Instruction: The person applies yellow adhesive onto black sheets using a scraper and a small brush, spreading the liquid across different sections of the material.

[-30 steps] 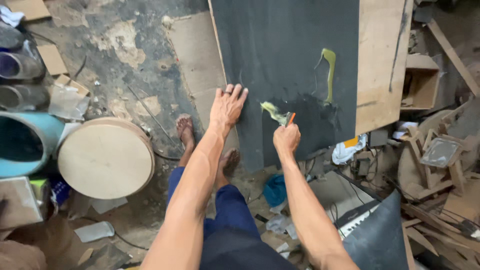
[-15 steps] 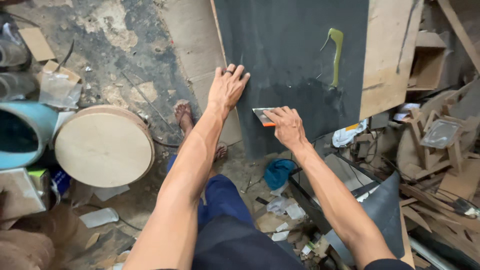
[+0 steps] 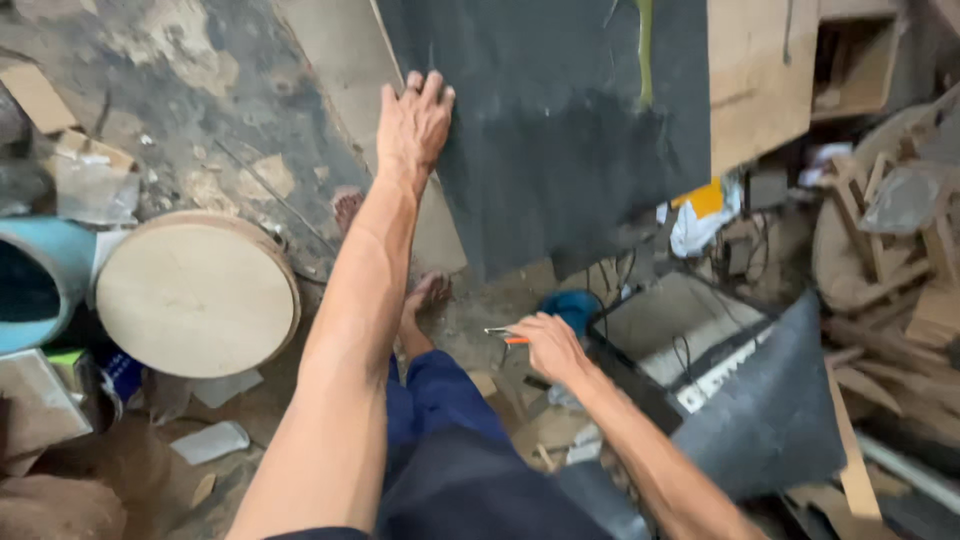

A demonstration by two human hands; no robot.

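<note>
My left hand (image 3: 412,122) lies flat with fingers spread on the left edge of a large black sheet (image 3: 560,120) that rests on a wooden board (image 3: 755,75). A streak of yellow-green glue (image 3: 644,50) runs down the sheet near the top. My right hand (image 3: 548,345) is off the sheet, low above the floor clutter, gripping a small flat scraper with an orange edge (image 3: 503,335). My legs in blue trousers (image 3: 440,400) and a bare foot (image 3: 425,295) show between my arms.
A round wooden disc (image 3: 195,295) sits at left beside a light blue tub (image 3: 35,280). A dark wedge-shaped panel (image 3: 770,410) and an open box (image 3: 670,320) lie at right. Wood scraps (image 3: 890,250) pile at far right. Cardboard (image 3: 330,50) lies under the sheet.
My right hand with the scraper left the black sheet and dropped down toward the floor clutter. The left hand stayed on the sheet's edge. The view shifted downward.
</note>
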